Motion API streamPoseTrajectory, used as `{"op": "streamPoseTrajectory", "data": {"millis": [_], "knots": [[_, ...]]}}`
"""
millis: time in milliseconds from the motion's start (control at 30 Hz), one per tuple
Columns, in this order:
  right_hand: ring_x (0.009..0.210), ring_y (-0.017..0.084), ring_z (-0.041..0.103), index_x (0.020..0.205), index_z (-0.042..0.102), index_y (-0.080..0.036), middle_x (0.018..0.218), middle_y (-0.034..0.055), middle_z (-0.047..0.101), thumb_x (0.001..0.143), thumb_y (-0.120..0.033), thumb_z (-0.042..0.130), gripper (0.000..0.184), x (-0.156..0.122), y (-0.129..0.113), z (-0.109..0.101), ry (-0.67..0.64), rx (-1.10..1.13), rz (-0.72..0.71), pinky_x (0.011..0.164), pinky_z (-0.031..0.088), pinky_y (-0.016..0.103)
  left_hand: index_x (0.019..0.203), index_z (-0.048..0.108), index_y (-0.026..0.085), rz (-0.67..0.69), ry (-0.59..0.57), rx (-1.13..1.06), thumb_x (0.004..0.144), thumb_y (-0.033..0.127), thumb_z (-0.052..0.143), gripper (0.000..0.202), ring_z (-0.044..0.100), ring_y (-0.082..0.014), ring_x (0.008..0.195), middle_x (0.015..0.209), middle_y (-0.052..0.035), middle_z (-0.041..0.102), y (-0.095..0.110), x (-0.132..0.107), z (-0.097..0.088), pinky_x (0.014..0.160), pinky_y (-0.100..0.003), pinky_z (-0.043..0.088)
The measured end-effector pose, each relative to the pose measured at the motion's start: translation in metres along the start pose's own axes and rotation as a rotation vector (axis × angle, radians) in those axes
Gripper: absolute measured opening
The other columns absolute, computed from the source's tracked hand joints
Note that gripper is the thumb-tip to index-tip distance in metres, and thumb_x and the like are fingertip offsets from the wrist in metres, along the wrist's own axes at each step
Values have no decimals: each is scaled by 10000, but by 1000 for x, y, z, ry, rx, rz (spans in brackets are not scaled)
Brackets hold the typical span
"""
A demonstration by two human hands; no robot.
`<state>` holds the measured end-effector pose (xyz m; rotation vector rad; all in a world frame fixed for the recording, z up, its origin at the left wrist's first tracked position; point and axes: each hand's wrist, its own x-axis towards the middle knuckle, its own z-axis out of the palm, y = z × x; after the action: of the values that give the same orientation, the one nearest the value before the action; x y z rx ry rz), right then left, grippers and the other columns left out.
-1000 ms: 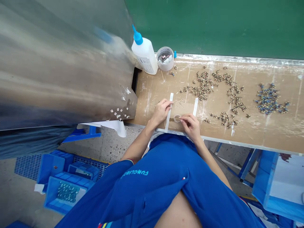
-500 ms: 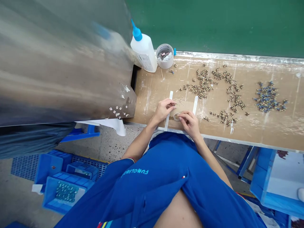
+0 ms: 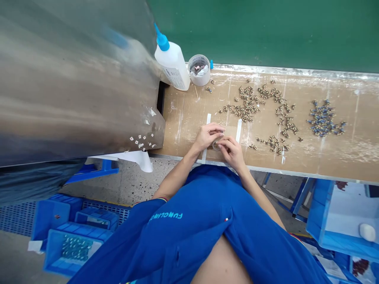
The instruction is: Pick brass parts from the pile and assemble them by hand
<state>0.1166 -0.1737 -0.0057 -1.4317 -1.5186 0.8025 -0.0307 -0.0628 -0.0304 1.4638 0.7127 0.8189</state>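
Observation:
My left hand point(image 3: 208, 136) hovers over the cardboard work surface, fingertips pinched together on something too small to make out. Close beside it, my right hand point(image 3: 233, 152) also has its thumb and fingers pinched, its tips over a small round clear dish point(image 3: 215, 146). What the right fingers hold is mostly hidden. Both hands are between two strips of white tape point(image 3: 239, 131). To their right lie loose piles of small gold-coloured metal parts point(image 3: 247, 102), and farther off a pile of similar parts with blue ends point(image 3: 323, 118).
A white bottle with a blue nozzle point(image 3: 174, 65) stands at the back left by a tape roll point(image 3: 199, 79) with scraps inside. A metal panel point(image 3: 89, 86) bounds the left side, with small white tags point(image 3: 140, 137) on it. Blue bins point(image 3: 318, 221) sit below the table.
My hands have come closer together, the left moving towards the right over the dish. The view has shifted slightly, so the table's contents appear farther left.

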Motion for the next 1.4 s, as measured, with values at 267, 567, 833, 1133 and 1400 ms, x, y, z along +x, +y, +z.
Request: {"op": "streamPoseTrajectory", "data": {"millis": [267,567,833,1133,1400], "knots": [[756,183,623,976,758,-256,964,71,703,1043,-325,558,222,1,0,-1,-2,-14,-20,657,537,336,914,818,156,61,-5,15,858,499,811,347,731,-180,902,963,-105,763,-6,3,0,792,-306,616],[706,181,604,969,757,-266,931,60,707,1049,-381,564,239,4,-1,-4,-7,-8,6,637,520,333,1002,772,116,-112,-64,-1,854,582,767,489,712,-159,763,866,-78,759,-2,1,0,727,-285,596],[796,200,672,941,758,-251,944,72,742,1050,-493,556,333,5,-4,-7,34,101,53,663,540,332,1018,740,121,-88,-60,17,876,546,756,448,697,-142,710,831,-57,743,1,1,1,676,-265,580],[691,178,668,962,719,-235,809,42,723,993,-630,600,414,14,-3,-25,299,202,175,618,545,313,890,776,141,5,-57,159,871,305,747,167,672,-140,687,813,-54,746,0,2,4,647,-255,529],[698,171,681,921,707,-229,815,38,744,1050,-465,544,315,32,-7,-27,384,-83,-42,662,544,313,875,806,158,48,-74,250,877,269,751,123,670,-146,740,816,-56,753,4,3,2,705,-254,510]]}}
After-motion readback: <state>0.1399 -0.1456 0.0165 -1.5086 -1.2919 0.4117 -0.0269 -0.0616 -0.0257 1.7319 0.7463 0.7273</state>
